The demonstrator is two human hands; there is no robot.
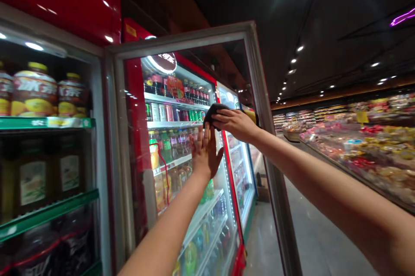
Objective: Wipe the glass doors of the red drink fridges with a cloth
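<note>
A drinks cooler's glass door (181, 94) stands swung out in front of me. My left hand (205, 153) lies flat against the glass with its fingers stretched upward. Just above it my right hand (234, 123) presses a dark cloth (212, 112) onto the same pane, fingers curled over the cloth. Through the glass I see shelves of bottles and cans (177, 114) in the red cooler behind.
The open cooler at left holds yellow-capped jars (34, 90) on green shelves (45, 122). The door's grey frame (264, 120) juts into the aisle. A grey-floored aisle (311, 233) runs back on the right past display tables of packaged goods (366, 155).
</note>
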